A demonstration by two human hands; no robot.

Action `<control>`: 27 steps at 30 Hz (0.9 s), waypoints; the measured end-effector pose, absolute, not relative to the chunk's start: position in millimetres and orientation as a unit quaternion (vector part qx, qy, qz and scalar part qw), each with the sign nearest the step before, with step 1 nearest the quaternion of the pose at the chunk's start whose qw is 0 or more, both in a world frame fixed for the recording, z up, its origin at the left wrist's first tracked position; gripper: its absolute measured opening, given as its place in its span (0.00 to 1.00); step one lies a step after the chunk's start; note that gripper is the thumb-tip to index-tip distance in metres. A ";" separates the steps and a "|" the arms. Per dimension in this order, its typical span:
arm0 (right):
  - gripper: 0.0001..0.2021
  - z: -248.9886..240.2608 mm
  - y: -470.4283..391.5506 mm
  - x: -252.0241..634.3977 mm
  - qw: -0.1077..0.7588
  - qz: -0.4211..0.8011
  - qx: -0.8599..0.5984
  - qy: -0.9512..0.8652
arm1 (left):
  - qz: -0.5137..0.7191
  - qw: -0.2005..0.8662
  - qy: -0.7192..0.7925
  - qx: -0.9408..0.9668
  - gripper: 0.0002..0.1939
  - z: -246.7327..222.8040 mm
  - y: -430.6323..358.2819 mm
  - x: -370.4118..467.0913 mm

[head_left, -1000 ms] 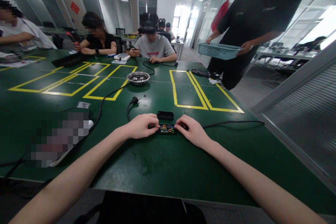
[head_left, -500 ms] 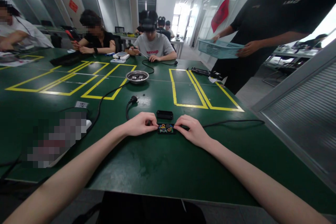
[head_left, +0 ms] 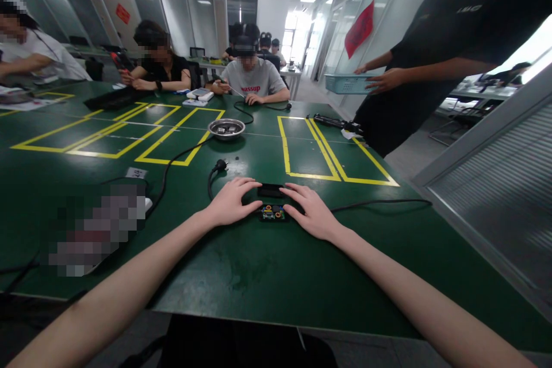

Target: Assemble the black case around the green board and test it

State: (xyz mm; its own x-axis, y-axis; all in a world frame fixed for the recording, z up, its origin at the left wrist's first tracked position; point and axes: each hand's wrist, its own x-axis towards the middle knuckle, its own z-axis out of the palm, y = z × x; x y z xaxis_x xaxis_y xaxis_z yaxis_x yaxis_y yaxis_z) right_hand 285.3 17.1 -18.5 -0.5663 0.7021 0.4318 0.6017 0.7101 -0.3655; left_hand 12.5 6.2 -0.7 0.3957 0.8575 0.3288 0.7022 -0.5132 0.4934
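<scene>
A small black case half with a circuit board and orange ring-shaped coils lies on the green table. Just beyond it is a black cover. My left hand is at the left of both parts, fingers spread, fingertips at the cover's left end and thumb by the board's left end. On the other side, my right hand has its fingers apart, fingertips at the cover's right end and thumb beside the board. Whether the fingertips touch the cover is too small to tell.
A black plug and cable lie left of the parts. Farther off stands a metal bowl with small metal pieces. Another cable runs right. A standing person holds a blue basket; others sit across the table.
Both my hands have opened from pinches at the ends of the board's case, and their fingers have moved forward to the cover. The standing person's basket has shifted.
</scene>
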 end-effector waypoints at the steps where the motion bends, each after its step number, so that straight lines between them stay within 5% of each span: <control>1: 0.19 -20.3 18.2 285.3 0.273 0.091 -0.372 -0.882 | 0.268 0.131 0.473 0.829 0.19 -1.8 6.1 12.9; 11: 0.10 -12.3 19.1 290.1 0.341 0.209 -0.341 -0.851 | 0.340 0.260 0.427 0.797 0.02 3.5 3.0 19.0; 17: 0.04 -15.7 19.6 284.1 0.413 0.319 -0.357 -0.775 | 0.372 0.434 0.442 0.691 0.15 2.2 0.2 23.3; 27: 0.17 -20.7 20.5 276.7 0.402 0.354 -0.392 -0.748 | 0.387 0.442 0.454 0.670 0.27 0.6 2.3 26.5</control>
State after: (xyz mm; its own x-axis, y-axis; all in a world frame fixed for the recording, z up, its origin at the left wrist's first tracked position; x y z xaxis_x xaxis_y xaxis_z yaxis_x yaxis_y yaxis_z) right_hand 276.7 20.5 -20.7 -0.3690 0.8710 0.3243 0.3012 0.4422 -0.8448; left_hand 26.5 2.3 0.6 0.2892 0.9499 0.1183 0.2663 -0.1985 0.9432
